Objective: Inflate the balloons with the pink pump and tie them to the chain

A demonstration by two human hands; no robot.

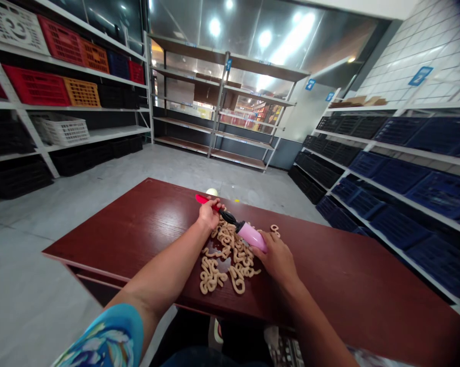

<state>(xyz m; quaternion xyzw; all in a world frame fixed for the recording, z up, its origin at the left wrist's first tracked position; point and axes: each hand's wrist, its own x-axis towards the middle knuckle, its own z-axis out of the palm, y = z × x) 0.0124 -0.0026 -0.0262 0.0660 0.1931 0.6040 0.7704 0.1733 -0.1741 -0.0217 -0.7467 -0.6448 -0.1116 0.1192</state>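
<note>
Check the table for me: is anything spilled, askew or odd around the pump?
Nothing looks damaged. The tan balloons lie in a loose heap, one stray apart near the far edge. The left hand grips the red handle; the right hand holds the pink pump.

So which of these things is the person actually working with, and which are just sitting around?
In use:
left hand on the red handle
right hand on the pink pump body
beige balloons heaped beneath

Just about:
table
crates on shelves
blue crates

glossy dark red wood-grain table (146, 224), smooth pink plastic pump body (253, 236), matt beige rubbery loops (222, 260)
</note>
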